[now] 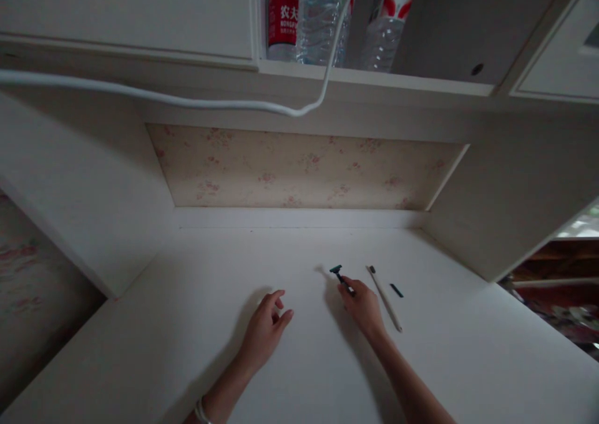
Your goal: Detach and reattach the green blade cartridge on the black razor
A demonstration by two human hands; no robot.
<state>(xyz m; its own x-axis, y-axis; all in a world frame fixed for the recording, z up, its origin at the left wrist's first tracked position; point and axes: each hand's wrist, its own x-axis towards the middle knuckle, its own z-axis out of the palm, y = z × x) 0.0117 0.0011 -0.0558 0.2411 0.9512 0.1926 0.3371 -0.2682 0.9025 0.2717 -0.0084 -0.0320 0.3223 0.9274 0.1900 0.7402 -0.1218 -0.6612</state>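
Between the thumb and fingers of my right hand (pixel 364 305) is the dark handle of a razor (pixel 340 275), its green head pointing up and to the left over the white desktop. Close by on the right lies a white toothbrush (pixel 386 300) with a dark head. Beyond it rests a small dark green strip (pixel 396 290), perhaps a blade cover. My left hand (pixel 266 327) hovers at or just over the desktop, thumb and fingers apart and slightly curled, holding nothing.
White side panels flank the white desktop (pixel 290 249), with a floral back wall (pixel 299 168) behind. Overhead, a shelf (pixel 421 85) carries several plastic bottles (pixel 321 21). A white cable (pixel 224 104) hangs across the front of the cabinet.
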